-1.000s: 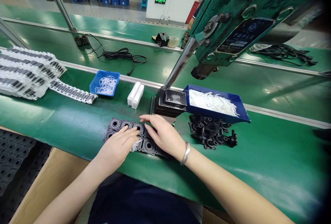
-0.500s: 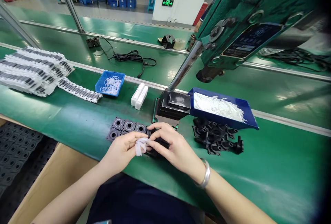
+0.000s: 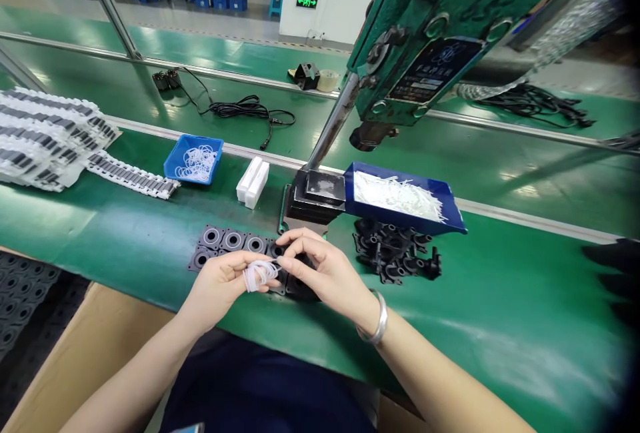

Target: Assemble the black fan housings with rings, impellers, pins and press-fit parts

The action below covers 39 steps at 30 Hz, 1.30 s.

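A bunch of thin white sealing rings (image 3: pixel 259 277) hangs in the fingers of my left hand (image 3: pixel 216 287), which is closed around one side of it. From the right, my right hand (image 3: pixel 327 271), wearing a silver bangle, pinches at the bunch's edge; what lies between its fingertips looks like one ring, partly hidden. Just beneath and behind both hands lie rows of black square parts (image 3: pixel 233 240) with round, ringed openings. My hands cover some of these parts. Loose rings of the same white kind fill a small blue bin (image 3: pixel 173 169) further back.
A green press (image 3: pixel 400 59) stands behind my right hand on its black base (image 3: pixel 320 199). Beside it are a blue bin (image 3: pixel 457 221) of white strips and a pile of black fittings (image 3: pixel 395 253). White blocks (image 3: pixel 253 183) and stacked white-and-grey strips (image 3: pixel 45 136) lie leftward.
The whole view has shifted, so the bench items appear further left. The rings in my left hand now look more fanned out, and my right fingertips stay at their edge.
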Each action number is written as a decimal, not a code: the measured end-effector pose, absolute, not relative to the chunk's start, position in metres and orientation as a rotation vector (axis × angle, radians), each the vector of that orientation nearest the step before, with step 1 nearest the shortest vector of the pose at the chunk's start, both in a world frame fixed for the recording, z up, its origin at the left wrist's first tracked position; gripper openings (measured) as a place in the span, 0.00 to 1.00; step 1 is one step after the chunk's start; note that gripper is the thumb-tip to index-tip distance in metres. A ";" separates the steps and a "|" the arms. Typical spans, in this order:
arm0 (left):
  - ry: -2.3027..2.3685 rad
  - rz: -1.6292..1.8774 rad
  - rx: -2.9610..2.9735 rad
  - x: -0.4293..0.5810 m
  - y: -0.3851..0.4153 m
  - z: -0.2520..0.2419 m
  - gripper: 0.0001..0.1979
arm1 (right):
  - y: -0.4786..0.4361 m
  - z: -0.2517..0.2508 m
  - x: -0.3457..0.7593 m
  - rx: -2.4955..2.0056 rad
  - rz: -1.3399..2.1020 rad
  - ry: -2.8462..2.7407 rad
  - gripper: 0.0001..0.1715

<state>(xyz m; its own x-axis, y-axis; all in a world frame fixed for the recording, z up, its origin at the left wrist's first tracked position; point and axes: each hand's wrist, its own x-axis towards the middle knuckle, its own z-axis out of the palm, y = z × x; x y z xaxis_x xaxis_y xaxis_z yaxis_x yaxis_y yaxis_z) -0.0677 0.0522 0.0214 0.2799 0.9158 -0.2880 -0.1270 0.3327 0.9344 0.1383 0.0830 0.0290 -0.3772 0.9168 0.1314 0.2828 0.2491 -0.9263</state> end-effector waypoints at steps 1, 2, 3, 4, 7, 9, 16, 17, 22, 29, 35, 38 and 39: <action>1.054 0.876 0.985 -0.069 0.052 0.022 0.14 | 0.084 0.029 0.140 -1.115 1.101 -1.809 0.09; 1.079 0.883 1.017 -0.071 0.052 0.022 0.13 | 0.085 0.029 0.141 -1.140 1.054 -1.810 0.09; 1.113 0.893 1.068 -0.073 0.052 0.022 0.13 | 0.087 0.029 0.143 -1.172 0.999 -1.824 0.10; 1.158 0.903 1.148 -0.076 0.053 0.021 0.12 | 0.089 0.028 0.144 -1.206 0.943 -1.852 0.10; 1.294 0.917 1.590 -0.082 0.053 0.017 0.09 | 0.094 0.022 0.145 -1.292 0.815 -2.002 0.10; 1.255 0.920 1.952 -0.083 0.054 0.012 0.11 | 0.098 0.016 0.143 -1.316 0.765 -2.078 0.09; 0.960 0.888 2.550 -0.071 0.058 -0.007 0.15 | 0.101 0.006 0.136 -1.266 0.561 -2.164 0.03; 0.961 0.873 2.567 -0.070 0.059 -0.007 0.15 | 0.101 0.006 0.137 -1.248 0.541 -2.174 0.04; 0.904 0.754 2.649 -0.071 0.062 -0.006 0.15 | 0.090 0.005 0.149 -1.179 0.386 -2.330 0.19; 0.881 0.689 2.724 -0.072 0.064 -0.007 0.15 | 0.080 0.001 0.152 -1.191 0.228 -2.429 0.22; 0.934 0.738 2.563 -0.076 0.065 0.000 0.15 | 0.085 0.011 0.153 -1.185 0.255 -2.411 0.20; 1.146 0.823 2.200 -0.076 0.063 0.014 0.13 | 0.081 0.022 0.159 -1.196 0.390 -2.180 0.15; 1.199 0.821 2.028 -0.075 0.062 0.018 0.12 | 0.079 0.026 0.160 -1.181 0.482 -2.111 0.13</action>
<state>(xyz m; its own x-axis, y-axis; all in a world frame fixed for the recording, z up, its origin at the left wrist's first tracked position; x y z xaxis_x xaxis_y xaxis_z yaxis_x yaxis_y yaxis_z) -0.0748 0.0621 0.0178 0.3903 0.9006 0.1915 0.5040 -0.3830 0.7741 0.1600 0.0793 0.0257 -0.3728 0.8519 0.3680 0.6075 0.5238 -0.5972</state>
